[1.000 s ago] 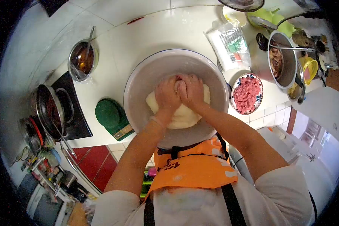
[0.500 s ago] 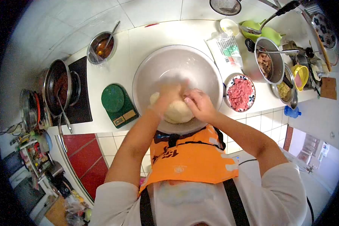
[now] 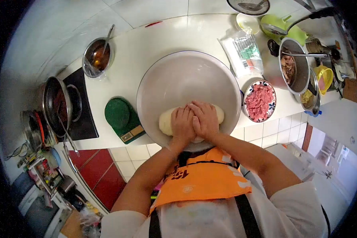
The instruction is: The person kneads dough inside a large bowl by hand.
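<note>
A pale, elongated lump of dough (image 3: pixel 166 123) lies across the near side of a large, wide bowl (image 3: pixel 178 75). My left hand (image 3: pixel 182 123) is on the dough, its fingers curled over the far side. Beside it my right hand (image 3: pixel 205 119) also grips the dough, angled inward so that the two hands touch and partly overlap. Both hands cover the middle of the lump, leaving its two ends showing. Near the bowl's left side sits a green kitchen scale (image 3: pixel 119 113). A patterned bowl of minced meat (image 3: pixel 260 101) stands close on the right.
At the back left is a metal bowl of brown liquid (image 3: pixel 97 57) with a spoon. A frying pan (image 3: pixel 59 101) rests by the black hob (image 3: pixel 85 119). To the right are a plastic packet (image 3: pixel 242 53) and a pot of meat (image 3: pixel 288 69).
My left hand, blurred before, has come down on the dough next to my right hand. The dough has gone from rounded to a longer roll. The view has shifted slightly.
</note>
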Available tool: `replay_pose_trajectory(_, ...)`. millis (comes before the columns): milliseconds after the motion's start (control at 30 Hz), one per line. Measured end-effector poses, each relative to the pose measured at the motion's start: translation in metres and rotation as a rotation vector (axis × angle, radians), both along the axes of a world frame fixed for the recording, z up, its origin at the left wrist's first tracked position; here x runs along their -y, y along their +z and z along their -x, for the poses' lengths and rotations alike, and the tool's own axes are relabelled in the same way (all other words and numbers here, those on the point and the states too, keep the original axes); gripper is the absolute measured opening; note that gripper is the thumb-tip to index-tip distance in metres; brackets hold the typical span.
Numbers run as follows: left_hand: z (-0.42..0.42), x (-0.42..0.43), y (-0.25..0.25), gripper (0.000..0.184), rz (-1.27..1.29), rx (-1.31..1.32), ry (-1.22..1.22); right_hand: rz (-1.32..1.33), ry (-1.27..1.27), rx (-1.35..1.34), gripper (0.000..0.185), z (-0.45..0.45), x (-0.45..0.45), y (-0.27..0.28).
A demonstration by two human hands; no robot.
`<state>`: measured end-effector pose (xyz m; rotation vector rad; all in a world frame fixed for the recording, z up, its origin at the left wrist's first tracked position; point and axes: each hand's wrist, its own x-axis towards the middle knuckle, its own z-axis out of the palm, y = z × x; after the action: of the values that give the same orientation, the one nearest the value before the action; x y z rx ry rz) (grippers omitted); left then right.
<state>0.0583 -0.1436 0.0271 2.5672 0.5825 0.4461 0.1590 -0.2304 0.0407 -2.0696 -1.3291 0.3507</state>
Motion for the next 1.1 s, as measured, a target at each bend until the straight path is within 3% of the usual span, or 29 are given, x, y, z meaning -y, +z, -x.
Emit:
replay_pose_trajectory(200,-0.046,-0.045,-0.024,0.032,0.065,-0.038,0.007,-0.040,-0.069,-0.077,0.038,-0.039,-0.039,-0.037)
replay_pose_trajectory(267,-0.062,-0.060,-0.028,0.030,0.105,-0.049,0.008,0.115,-0.126,-0.175,0.037,-0.053,-0.054,-0.035)
replay_pose_trajectory(367,-0.087,-0.075,-0.038,0.026,0.144,0.075,0.126,-0.029,-0.324,-0.172,0.035,-0.067,-0.081,-0.059)
replay_pose_trajectory(400,-0.090,-0.080,-0.040,0.028,0.178,0.004,0.137,-0.043,-0.318,-0.156,0.035,-0.072,-0.083,-0.056)
replay_pose_trajectory(467,-0.098,-0.095,-0.057,0.030,0.203,-0.051,0.171,0.051,-0.353,-0.328,0.038,-0.076,-0.089,-0.048)
replay_pose_trajectory(533,-0.095,-0.111,-0.067,0.037,0.966,-0.048,0.309,0.064,-0.309,-0.380,0.037,-0.074,-0.083,-0.042)
replay_pose_trajectory(567,-0.083,-0.119,-0.061,0.041,1.260,0.212,0.299,-0.001,-0.278,-0.458,0.036,-0.072,-0.078,-0.038)
replay_pose_trajectory(600,-0.068,-0.117,-0.045,0.041,1.252,0.223,0.316,-0.063,-0.249,-0.540,0.035,-0.071,-0.072,-0.035)
replay_pose_trajectory(633,-0.049,-0.109,-0.029,0.040,1.120,0.325,0.515,-0.085,-0.106,-0.339,0.046,-0.073,-0.060,-0.041)
replay_pose_trajectory(667,-0.029,-0.098,-0.013,0.041,0.978,0.421,0.706,-0.090,-0.091,-0.341,0.046,-0.070,-0.049,-0.031)
replay_pose_trajectory(733,0.037,-0.075,0.017,0.049,0.977,0.241,0.620,0.010,0.208,0.071,0.063,-0.062,-0.027,-0.004)
replay_pose_trajectory(767,0.054,-0.050,0.031,0.053,1.261,0.332,0.591,0.108,0.206,-0.035,0.077,-0.061,-0.025,-0.009)
replay_pose_trajectory(800,0.057,-0.031,0.039,0.059,1.544,0.427,0.550,0.106,0.210,-0.031,0.077,-0.063,-0.028,-0.009)
replay_pose_trajectory(833,0.052,-0.024,0.037,0.059,1.542,0.432,0.550,0.216,0.206,-0.083,0.079,-0.066,-0.032,-0.009)
replay_pose_trajectory(900,0.040,-0.010,0.023,0.075,2.037,0.231,1.028,0.324,0.202,-0.129,0.081,-0.072,-0.044,-0.010)
replay_pose_trajectory(933,0.034,-0.006,0.009,0.075,2.041,0.238,1.021,0.395,0.179,-0.162,0.082,-0.076,-0.052,-0.012)
replay_pose_trajectory(1000,0.020,-0.006,-0.006,0.087,2.107,0.682,0.710,0.460,0.159,-0.183,0.082,-0.085,-0.063,-0.016)
replay_pose_trajectory(1100,0.022,-0.006,0.006,0.082,2.075,0.679,0.737,0.520,0.154,-0.401,0.082,-0.094,-0.077,-0.028)
